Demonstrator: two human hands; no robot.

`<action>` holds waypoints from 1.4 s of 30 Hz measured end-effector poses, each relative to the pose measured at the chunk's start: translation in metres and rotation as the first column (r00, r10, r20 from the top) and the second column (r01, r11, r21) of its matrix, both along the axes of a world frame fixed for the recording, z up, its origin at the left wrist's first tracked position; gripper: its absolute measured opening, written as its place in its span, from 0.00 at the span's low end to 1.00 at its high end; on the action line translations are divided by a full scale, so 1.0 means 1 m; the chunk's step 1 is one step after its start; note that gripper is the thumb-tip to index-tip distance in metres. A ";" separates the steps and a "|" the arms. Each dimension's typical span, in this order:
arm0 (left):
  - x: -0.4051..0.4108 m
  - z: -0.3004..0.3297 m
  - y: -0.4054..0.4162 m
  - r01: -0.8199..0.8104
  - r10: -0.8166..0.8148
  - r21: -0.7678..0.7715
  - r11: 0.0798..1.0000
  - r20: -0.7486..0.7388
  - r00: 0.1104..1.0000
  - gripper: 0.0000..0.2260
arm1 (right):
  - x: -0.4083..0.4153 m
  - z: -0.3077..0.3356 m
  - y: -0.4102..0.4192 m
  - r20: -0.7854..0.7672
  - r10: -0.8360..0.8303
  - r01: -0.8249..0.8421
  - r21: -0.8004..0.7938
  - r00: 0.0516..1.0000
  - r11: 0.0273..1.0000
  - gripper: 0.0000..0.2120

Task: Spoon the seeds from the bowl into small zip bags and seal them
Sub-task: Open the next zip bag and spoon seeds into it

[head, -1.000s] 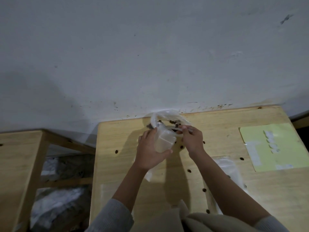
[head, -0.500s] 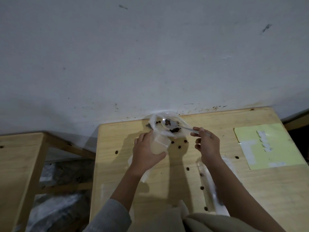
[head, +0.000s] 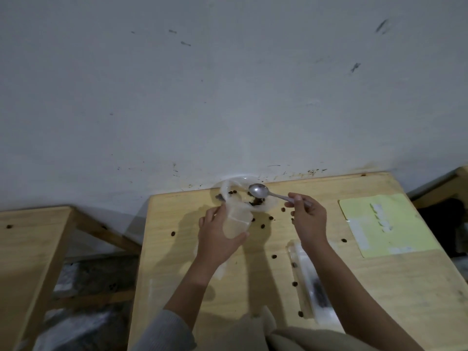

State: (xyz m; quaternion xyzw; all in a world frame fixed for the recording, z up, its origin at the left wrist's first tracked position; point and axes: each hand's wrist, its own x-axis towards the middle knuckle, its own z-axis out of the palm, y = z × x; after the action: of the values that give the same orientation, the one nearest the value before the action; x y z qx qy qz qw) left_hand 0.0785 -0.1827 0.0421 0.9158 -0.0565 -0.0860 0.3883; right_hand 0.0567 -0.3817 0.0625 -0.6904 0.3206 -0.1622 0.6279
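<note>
A scuffed grey wall fills the upper view, and below it stand 2 pale wooden pieces: a second table (head: 30, 239) at far left, then the worktop (head: 253, 274) pushed against the wall.

Moving right, our left hand (head: 217, 239) has its grip curled round a small zip bag (head: 236, 222), thumb under the lower edge, holding the bag's mouth up beside the bowl (head: 243, 193). The bowl is clear plastic and sits at the back edge of the worktop, touching the wall, with a few dark seeds (head: 255, 202) left in it. More loose seeds lie scattered on the wood around and in front of it.

Just right of the bowl, our right hand (head: 309, 219) pinches the handle of a metal spoon (head: 258, 190) between thumb and fingertips. The spoon's head hangs over the bowl and looks bare.

To do this step well, we judge that we should dip low into the remaining heap, lift level, and bring the spoon right inside the bag's mouth before tipping, with the left grip keeping that mouth spread. The spilled seeds suggest tipping from above loses some.

Further right a long clear packet (head: 314, 282) with something dark inside lies partly under the right forearm. At far right rests a yellow-green sheet (head: 395, 224) bearing white strips, and we cannot read any writing on it.
</note>
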 end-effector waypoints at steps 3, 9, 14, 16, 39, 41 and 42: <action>-0.009 0.006 0.004 -0.013 0.013 0.001 1.000 0.015 1.000 0.42 | 0.015 -0.017 0.003 -0.107 0.046 -0.053 -0.064 0.993 0.996 0.12; -0.020 0.020 0.010 -0.017 0.017 0.005 1.000 0.013 1.000 0.45 | 0.033 -0.038 0.005 -0.277 0.095 -0.108 -0.034 0.956 0.994 0.23; -0.027 0.034 0.007 -0.082 0.085 -0.099 0.992 0.026 0.996 0.44 | 0.001 -0.020 0.015 -0.207 -0.148 0.087 -0.277 0.967 0.957 0.23; -0.031 0.039 0.001 -0.115 0.120 -0.142 0.983 0.025 0.993 0.44 | -0.022 -0.008 0.024 -0.045 -0.033 0.021 -0.246 0.998 0.969 0.12; -0.084 0.065 -0.029 0.015 -0.016 -0.487 0.873 0.002 1.000 0.04 | -0.129 0.031 0.010 0.195 0.078 -0.099 0.102 0.978 0.990 0.06; -0.087 0.064 -0.034 0.029 -0.030 -0.485 0.874 0.007 1.000 0.03 | -0.132 0.032 0.005 0.206 0.061 -0.079 0.083 0.977 0.993 0.06; -0.088 0.063 -0.036 0.030 -0.030 -0.482 0.876 0.009 1.000 0.04 | -0.132 0.033 0.003 0.208 0.049 -0.067 0.080 0.977 0.995 0.08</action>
State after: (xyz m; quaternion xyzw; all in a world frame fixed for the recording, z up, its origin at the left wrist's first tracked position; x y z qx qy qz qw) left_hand -0.0098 -0.2191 0.1054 0.7894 -0.0907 -0.0746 0.6025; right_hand -0.0758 -0.3783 0.0952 -0.6514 0.2404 -0.2002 0.6912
